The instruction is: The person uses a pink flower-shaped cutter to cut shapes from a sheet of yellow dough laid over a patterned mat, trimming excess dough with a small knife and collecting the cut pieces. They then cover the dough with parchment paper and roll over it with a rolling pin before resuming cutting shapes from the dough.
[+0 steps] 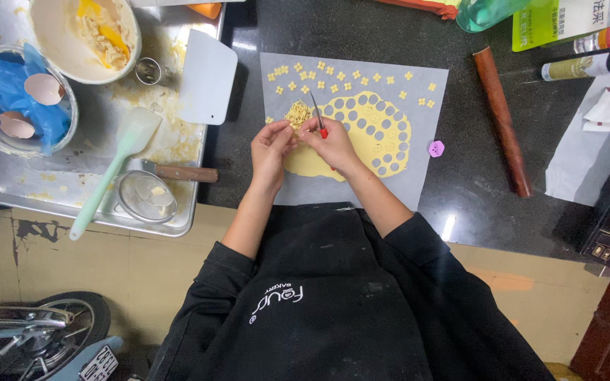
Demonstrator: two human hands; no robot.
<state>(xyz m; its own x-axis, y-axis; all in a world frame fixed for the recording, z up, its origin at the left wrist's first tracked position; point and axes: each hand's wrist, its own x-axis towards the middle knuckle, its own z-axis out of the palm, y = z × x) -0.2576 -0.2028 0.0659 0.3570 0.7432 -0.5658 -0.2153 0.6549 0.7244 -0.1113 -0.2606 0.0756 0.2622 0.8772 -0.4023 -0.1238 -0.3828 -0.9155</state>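
Yellow rolled dough [361, 134], punched full of round holes, lies on a grey parchment sheet [425, 92] on a dark counter. Right hand [330, 141] pinches a thin red-handled metal tool [317, 113], tip up; left hand [271, 148] has fingertips pressed together beside it, possibly on a dough scrap. Small flower cut-outs [333, 77] line the sheet's top. Nearby: purple cutter [436, 148], brown rolling pin [503, 120], white scraper [207, 77], metal tray [8, 190] with green spatula [111, 169].
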